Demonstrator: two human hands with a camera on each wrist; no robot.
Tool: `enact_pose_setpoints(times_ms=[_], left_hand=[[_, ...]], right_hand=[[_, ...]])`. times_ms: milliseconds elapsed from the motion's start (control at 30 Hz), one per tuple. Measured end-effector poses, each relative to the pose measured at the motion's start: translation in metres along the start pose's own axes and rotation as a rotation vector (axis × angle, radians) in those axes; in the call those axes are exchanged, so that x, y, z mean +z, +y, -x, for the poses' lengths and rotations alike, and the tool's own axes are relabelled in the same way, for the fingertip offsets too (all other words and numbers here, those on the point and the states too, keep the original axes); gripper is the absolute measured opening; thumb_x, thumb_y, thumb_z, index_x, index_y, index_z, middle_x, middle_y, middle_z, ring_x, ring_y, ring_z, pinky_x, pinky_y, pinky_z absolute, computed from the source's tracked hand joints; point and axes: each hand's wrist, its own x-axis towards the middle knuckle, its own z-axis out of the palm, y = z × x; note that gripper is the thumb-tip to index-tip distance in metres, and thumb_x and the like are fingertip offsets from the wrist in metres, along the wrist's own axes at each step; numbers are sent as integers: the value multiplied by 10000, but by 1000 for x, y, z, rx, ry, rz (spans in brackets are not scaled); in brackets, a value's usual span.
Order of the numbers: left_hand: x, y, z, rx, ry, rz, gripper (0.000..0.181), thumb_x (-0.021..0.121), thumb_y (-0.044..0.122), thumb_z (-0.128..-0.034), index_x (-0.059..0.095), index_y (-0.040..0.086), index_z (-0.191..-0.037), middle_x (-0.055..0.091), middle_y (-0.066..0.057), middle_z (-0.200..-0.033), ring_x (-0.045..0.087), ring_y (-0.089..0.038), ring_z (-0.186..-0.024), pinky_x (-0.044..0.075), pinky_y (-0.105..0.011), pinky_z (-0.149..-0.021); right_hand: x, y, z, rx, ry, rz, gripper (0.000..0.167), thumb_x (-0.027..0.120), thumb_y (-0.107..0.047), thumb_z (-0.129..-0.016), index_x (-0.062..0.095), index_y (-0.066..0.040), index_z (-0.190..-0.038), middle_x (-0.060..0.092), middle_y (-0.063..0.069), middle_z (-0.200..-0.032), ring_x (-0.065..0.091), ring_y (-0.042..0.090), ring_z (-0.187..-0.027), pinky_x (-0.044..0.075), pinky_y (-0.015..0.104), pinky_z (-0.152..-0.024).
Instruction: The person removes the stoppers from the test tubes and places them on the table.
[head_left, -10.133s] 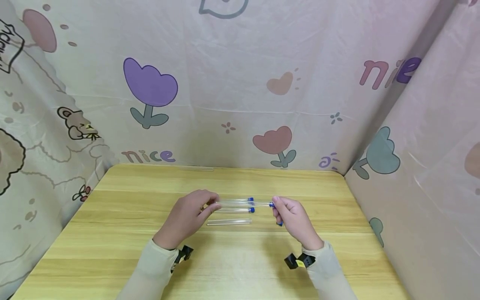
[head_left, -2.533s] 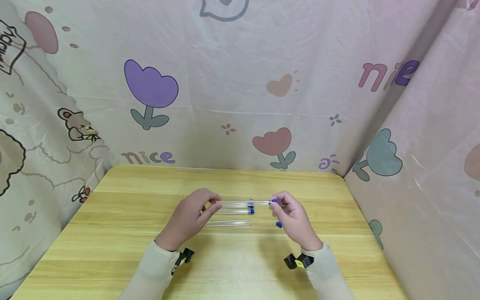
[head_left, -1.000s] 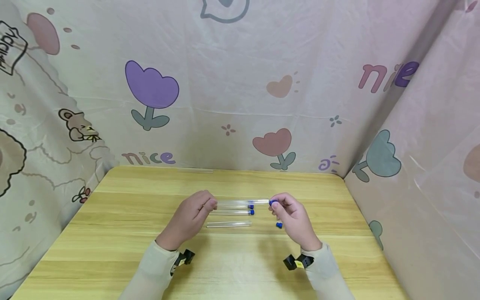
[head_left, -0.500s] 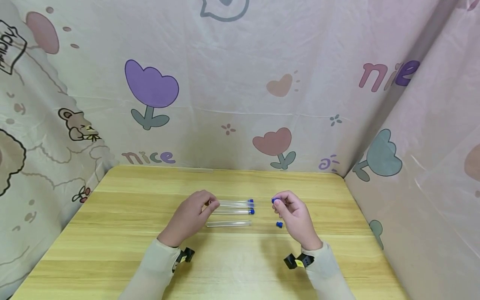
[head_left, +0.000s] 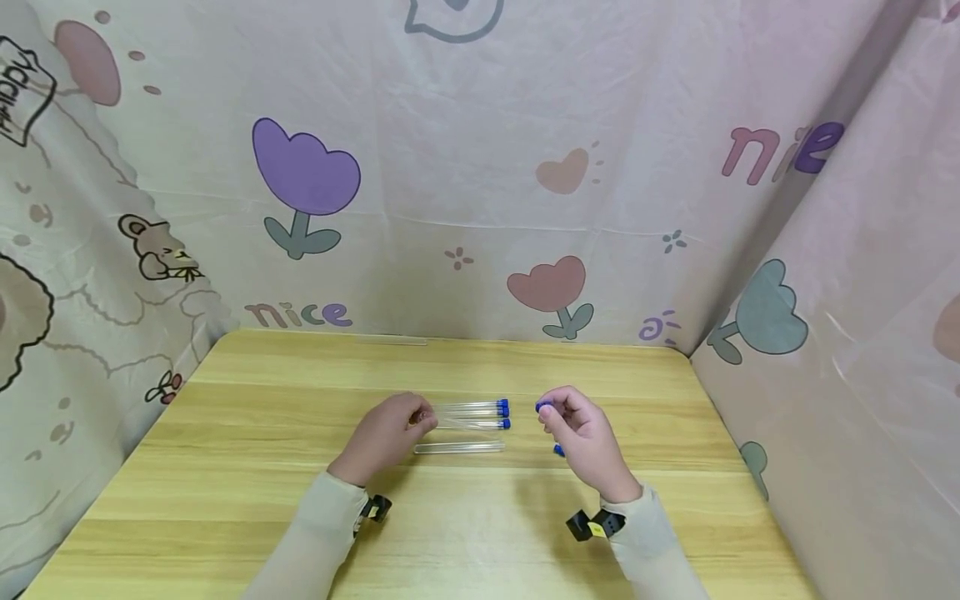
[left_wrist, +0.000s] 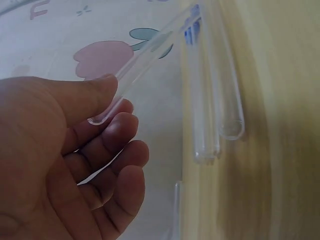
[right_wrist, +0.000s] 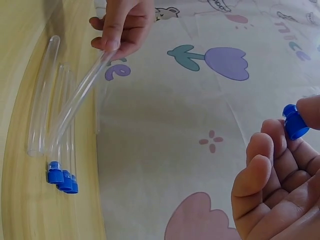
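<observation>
My left hand pinches the round closed end of a clear, uncapped test tube between thumb and forefinger. In the right wrist view the tube slants down across the tubes on the table. Thumb and fingertips of my right hand pinch a blue stopper, held apart from the tube. Below the left hand's tube lie three test tubes with blue stoppers, side by side. Closer to me rests an uncapped test tube. Another blue stopper sits on the table, partly behind the right hand.
The wooden table carries everything. A thin clear tube lies along its back edge. Printed curtains stand behind the table and at both sides.
A second ago tube and stopper met between my hands; now they are apart. My left hand has lowered with the tube towards the table. The right hand keeps the stopper nearly in place.
</observation>
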Motion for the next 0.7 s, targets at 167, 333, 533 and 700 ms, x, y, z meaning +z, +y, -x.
enact_pose_setpoints(times_ms=[167, 333, 533, 700], left_hand=[[3, -2, 0, 16, -6, -30, 131, 718, 229, -993, 763, 119, -1047, 652, 76, -906, 558, -93, -792, 525, -340, -764], [4, -3, 1, 27, -32, -72, 201, 698, 165, -1001, 768, 65, -1161, 681, 27, -947, 547, -103, -784, 529, -349, -772], [5, -6, 2, -23, -61, -52, 142, 716, 141, -980, 751, 102, -1113, 677, 57, -911, 532, -100, -737, 497, -328, -721], [8, -10, 2, -57, -77, -40, 65, 738, 130, -961, 701, 181, -942, 608, 95, -805, 521, -117, -724, 475, -327, -700]], right_hand=[[1, 1, 0, -10, -3, 0, 77, 571, -45, -1056, 641, -47, -1087, 585, 122, -882, 545, 142, -733, 497, 265, -629], [1, 1, 0, -20, -7, -2, 80, 573, -31, -1052, 640, -46, -1092, 581, 161, -872, 535, 165, -721, 484, 265, -618], [1, 1, 0, -19, -8, -2, 80, 577, -33, -1050, 642, -47, -1095, 577, 186, -878, 525, 193, -712, 476, 262, -614], [1, 0, -1, 4, 0, 24, 79, 608, -61, -1041, 658, -68, -1102, 597, 98, -894, 523, 150, -722, 471, 258, -623]])
